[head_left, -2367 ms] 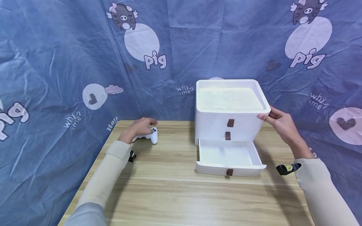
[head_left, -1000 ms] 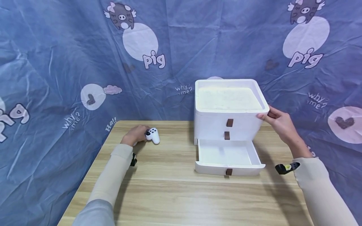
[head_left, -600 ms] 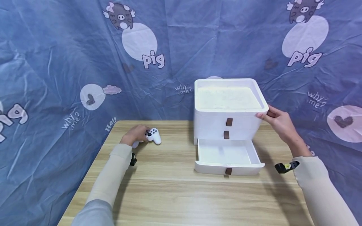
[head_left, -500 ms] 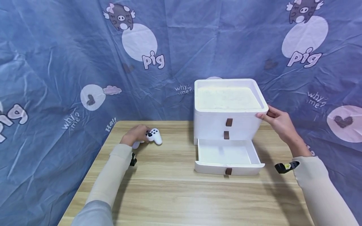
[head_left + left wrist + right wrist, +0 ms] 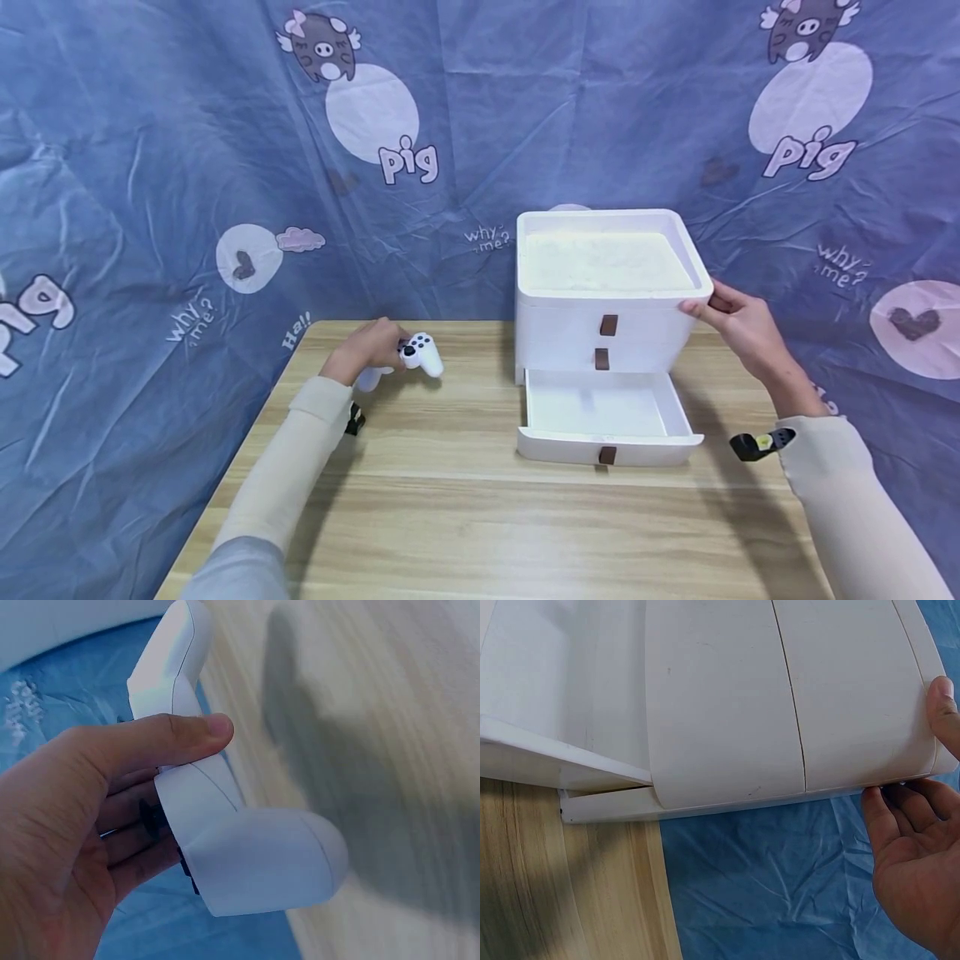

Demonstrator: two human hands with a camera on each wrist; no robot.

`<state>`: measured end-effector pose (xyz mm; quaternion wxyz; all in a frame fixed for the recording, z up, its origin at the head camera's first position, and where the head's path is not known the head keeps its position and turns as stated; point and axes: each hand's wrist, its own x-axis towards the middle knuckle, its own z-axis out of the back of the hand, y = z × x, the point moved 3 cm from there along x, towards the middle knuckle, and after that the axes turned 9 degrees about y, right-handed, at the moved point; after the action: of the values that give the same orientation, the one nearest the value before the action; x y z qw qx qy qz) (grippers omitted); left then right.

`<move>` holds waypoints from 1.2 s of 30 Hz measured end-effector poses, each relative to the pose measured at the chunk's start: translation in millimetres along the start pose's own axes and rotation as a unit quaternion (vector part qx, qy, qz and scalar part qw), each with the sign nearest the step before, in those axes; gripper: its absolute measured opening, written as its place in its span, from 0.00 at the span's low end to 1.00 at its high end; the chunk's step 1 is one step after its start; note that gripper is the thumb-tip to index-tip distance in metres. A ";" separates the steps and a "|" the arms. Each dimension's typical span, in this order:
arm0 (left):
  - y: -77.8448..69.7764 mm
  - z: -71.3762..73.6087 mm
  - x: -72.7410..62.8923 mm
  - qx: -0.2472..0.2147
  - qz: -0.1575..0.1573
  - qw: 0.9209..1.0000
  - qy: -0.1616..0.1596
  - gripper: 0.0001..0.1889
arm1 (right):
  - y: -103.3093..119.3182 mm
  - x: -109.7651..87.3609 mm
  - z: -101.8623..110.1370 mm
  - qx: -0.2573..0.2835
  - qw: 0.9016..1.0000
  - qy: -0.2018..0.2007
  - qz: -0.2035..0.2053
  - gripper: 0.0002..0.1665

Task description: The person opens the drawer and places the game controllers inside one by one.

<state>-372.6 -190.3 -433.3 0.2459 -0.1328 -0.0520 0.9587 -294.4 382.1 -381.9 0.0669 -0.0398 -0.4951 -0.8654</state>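
My left hand [image 5: 371,346] grips a white game controller [image 5: 428,357] by its middle. In the left wrist view the thumb crosses the underside of the controller [image 5: 262,859] and the fingers lie on the side with the black stick; its shadow falls on the wood apart from it. At the right, my right hand [image 5: 744,332] holds the front right corner of a white drawer unit [image 5: 558,333], thumb on the front of the top rim and fingers along the side. The bottom drawer [image 5: 652,452] is pulled out with nothing in it; the two drawers above are closed.
Brown tabs [image 5: 608,325] mark the drawer fronts. The unit has a shallow raised-rim tray top [image 5: 607,262]. Everything stands on a light wooden table [image 5: 420,517], backed by a blue printed cloth [image 5: 480,125] along the rear and sides.
The left hand has closed round the controller, and has since moved it slightly right and up, with the controller turning a little. The right hand and the drawer unit stay put.
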 end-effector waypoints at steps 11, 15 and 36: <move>-39.7 32.1 -5.8 0.049 -0.012 0.999 -0.003 0.22 | -0.5 0.2 0.7 0.000 1.000 0.001 -0.003 0.46; -55.7 42.1 -7.0 0.058 -0.012 0.998 0.005 0.31 | -0.5 0.0 1.1 -0.004 1.000 -0.001 -0.004 0.46; -153.1 73.2 -4.9 0.135 -0.101 0.985 0.023 0.16 | -1.1 0.9 0.8 0.006 1.000 -0.001 0.002 0.45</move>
<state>-318.9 -61.4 -336.7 0.3583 -0.1150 0.0702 0.9238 -295.4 383.3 -382.3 0.0680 -0.0410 -0.4999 -0.8624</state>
